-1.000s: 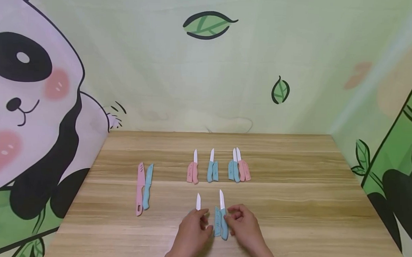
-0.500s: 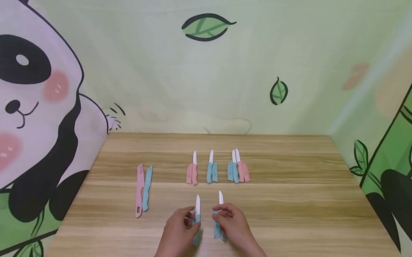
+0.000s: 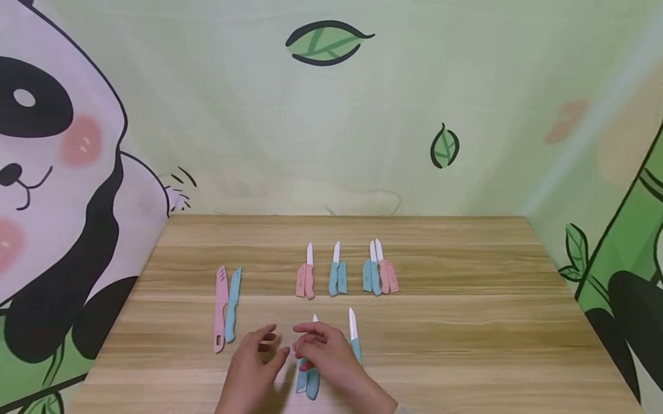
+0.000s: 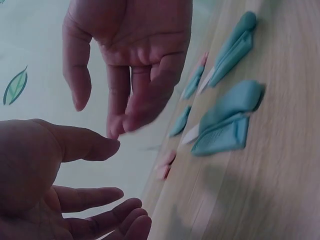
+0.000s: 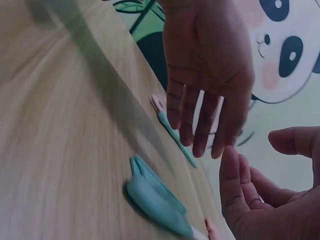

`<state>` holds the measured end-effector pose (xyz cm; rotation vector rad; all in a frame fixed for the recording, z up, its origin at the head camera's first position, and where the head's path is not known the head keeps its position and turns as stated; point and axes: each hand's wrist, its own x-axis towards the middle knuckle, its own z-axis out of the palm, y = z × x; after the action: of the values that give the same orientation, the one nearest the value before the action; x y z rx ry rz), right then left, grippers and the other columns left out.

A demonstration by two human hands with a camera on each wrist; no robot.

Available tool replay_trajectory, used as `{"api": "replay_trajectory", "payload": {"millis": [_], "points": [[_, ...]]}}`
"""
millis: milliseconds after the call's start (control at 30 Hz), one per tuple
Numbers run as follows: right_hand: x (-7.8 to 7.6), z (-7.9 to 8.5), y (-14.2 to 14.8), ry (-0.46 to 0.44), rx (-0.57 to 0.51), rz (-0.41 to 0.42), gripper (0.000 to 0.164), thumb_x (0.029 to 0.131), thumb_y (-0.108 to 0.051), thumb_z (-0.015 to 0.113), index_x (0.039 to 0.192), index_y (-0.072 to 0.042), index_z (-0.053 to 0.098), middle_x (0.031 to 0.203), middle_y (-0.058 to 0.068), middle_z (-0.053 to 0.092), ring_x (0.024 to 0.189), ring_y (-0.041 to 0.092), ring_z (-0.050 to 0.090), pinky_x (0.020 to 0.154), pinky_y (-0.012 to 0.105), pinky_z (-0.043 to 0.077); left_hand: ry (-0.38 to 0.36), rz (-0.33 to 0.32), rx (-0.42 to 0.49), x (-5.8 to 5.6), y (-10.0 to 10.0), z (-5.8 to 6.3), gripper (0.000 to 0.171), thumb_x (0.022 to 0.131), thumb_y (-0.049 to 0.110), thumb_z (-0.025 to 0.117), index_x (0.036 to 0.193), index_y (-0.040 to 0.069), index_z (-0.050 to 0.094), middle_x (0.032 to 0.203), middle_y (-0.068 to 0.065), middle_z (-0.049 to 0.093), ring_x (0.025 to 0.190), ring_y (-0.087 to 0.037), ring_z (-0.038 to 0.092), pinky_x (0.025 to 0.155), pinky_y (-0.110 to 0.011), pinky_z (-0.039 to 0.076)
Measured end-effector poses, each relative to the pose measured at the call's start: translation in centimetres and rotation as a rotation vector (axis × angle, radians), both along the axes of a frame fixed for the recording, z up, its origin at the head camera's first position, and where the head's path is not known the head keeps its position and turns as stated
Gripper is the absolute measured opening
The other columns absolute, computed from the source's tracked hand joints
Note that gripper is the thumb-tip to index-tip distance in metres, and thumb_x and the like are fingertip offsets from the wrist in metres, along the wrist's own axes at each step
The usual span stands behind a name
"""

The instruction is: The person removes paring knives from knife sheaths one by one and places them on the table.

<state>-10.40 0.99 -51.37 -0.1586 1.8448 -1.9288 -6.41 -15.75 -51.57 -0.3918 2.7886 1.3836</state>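
Both hands are raised over the table with nothing in their fingers. My left hand (image 3: pixel 255 363), fingers loosely bent, is left of a blue-handled paring knife (image 3: pixel 313 386) with its blue blade cover (image 3: pixel 301 382) beside it. My right hand (image 3: pixel 329 356) hovers above that knife and hides part of its blade and handle. A second blue paring knife (image 3: pixel 355 342) lies further right, its lower part behind the right hand and wrist. In the left wrist view, the left hand (image 4: pixel 60 175) and right hand (image 4: pixel 140 65) face each other, the near knife (image 4: pixel 232 105) below.
At the left lie a pink sheathed knife (image 3: pixel 221 307) and a blue sheathed knife (image 3: pixel 232 307). Along the back are a pink knife (image 3: pixel 309 282), a blue knife (image 3: pixel 334 280), and a blue and pink pair (image 3: pixel 375 275), covers alongside. A panda-print cloth (image 3: pixel 257 137) hangs behind the wooden table.
The left hand has left the nearer-left blue knife and moved left. My right hand has moved left from the right blue knife to above the left one. The view has shifted slightly.
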Motion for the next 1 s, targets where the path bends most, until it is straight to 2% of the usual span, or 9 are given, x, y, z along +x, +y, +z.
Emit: {"api": "replay_trajectory", "payload": {"millis": [133,233,367,500,600,700,900,1000], "points": [[0.0,0.0,-1.4,-0.025,-0.021,0.021,0.044,0.095,-0.009,0.068,0.136,0.004,0.061,0.108,0.012,0.072,0.086,0.019,0.072,0.078,0.033,0.064,0.017,0.016,-0.01,0.1,-0.9,0.1,0.052,0.095,0.02,0.075,0.141,0.003,0.059,0.128,-0.015,0.066,0.115,-0.033,0.066,0.092,-0.046,0.06],[0.0,0.1,-2.3,-0.03,-0.052,0.048,0.047,0.096,-0.008,0.067,0.14,0.005,0.057,0.119,0.021,0.071,0.101,0.023,0.073,0.087,0.037,0.064,0.027,0.031,-0.024,0.2,-1.6,0.2,0.054,0.095,0.02,0.073,0.143,0.002,0.057,0.131,-0.018,0.064,0.117,-0.034,0.065,0.092,-0.046,0.06],[-0.1,0.0,-3.2,-0.024,-0.086,0.082,0.052,0.096,-0.004,0.065,0.145,0.006,0.052,0.132,0.027,0.066,0.117,0.028,0.069,0.094,0.035,0.062,0.013,0.051,-0.064,0.2,-2.6,0.5,0.058,0.097,0.025,0.072,0.146,0.0,0.053,0.137,-0.021,0.059,0.12,-0.036,0.062,0.093,-0.049,0.057],[-0.3,-0.2,-4.2,-0.051,-0.104,0.105,0.056,0.095,-0.001,0.064,0.149,0.005,0.049,0.138,0.025,0.063,0.126,0.031,0.066,0.099,0.031,0.058,0.01,0.073,-0.109,0.2,-3.5,0.7,0.063,0.098,0.028,0.07,0.149,-0.003,0.049,0.145,-0.027,0.051,0.125,-0.043,0.054,0.099,-0.057,0.051],[-0.4,-0.4,-5.1,-0.078,-0.123,0.117,0.06,0.092,0.002,0.062,0.15,0.005,0.047,0.142,0.025,0.061,0.13,0.032,0.063,0.103,0.033,0.057,0.0,0.086,-0.14,0.1,-4.0,0.7,0.067,0.098,0.029,0.068,0.151,-0.006,0.045,0.154,-0.03,0.043,0.132,-0.052,0.045,0.107,-0.066,0.043],[-0.7,-0.7,-6.0,-0.08,-0.125,0.12,0.064,0.088,0.007,0.06,0.15,0.006,0.046,0.143,0.026,0.06,0.132,0.033,0.061,0.106,0.036,0.056,-0.005,0.094,-0.176,-0.1,-4.3,0.5,0.069,0.098,0.03,0.067,0.151,-0.009,0.043,0.158,-0.033,0.037,0.135,-0.058,0.038,0.111,-0.069,0.037],[-0.8,-1.1,-7.2,-0.079,-0.081,0.131,0.067,0.081,0.011,0.058,0.148,0.006,0.049,0.142,0.024,0.061,0.132,0.032,0.061,0.11,0.039,0.052,-0.019,0.096,-0.232,-0.1,-4.5,-0.2,0.07,0.099,0.03,0.065,0.149,-0.013,0.042,0.158,-0.036,0.036,0.132,-0.057,0.037,0.107,-0.066,0.035],[-0.7,-1.1,-7.5,-0.088,-0.067,0.142,0.068,0.08,0.011,0.058,0.147,0.005,0.05,0.144,0.022,0.061,0.133,0.031,0.06,0.11,0.037,0.051,-0.032,0.091,-0.243,0.0,-4.6,-0.4,0.07,0.099,0.032,0.064,0.149,-0.013,0.043,0.158,-0.034,0.037,0.13,-0.055,0.037,0.103,-0.064,0.036]]}}
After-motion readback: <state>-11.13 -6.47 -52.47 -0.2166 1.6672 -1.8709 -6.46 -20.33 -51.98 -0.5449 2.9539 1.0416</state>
